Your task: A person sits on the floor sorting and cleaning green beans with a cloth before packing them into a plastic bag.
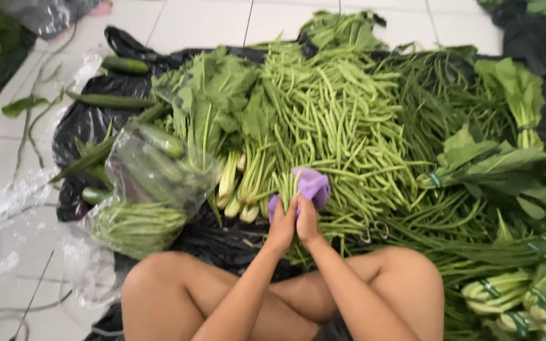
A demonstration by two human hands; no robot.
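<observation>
Together, the fingers of the left hand (282, 222) and right hand (306, 218) clamp a small bunch of green beans (287, 184) against a purple cloth (313, 185), just before the crossed knees; keeping the stems even would help. Spinach (213, 95) and long beans (437, 107) lie around on black plastic (80, 126).

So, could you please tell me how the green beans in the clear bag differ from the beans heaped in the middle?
The bagged beans are packed tight inside a clear plastic bag; the heaped beans lie loose and uncovered on black sheeting. The bagged lot is a small bundle at the left; the heap is far bigger and spreads across the middle. Both are slim green pods.
</observation>
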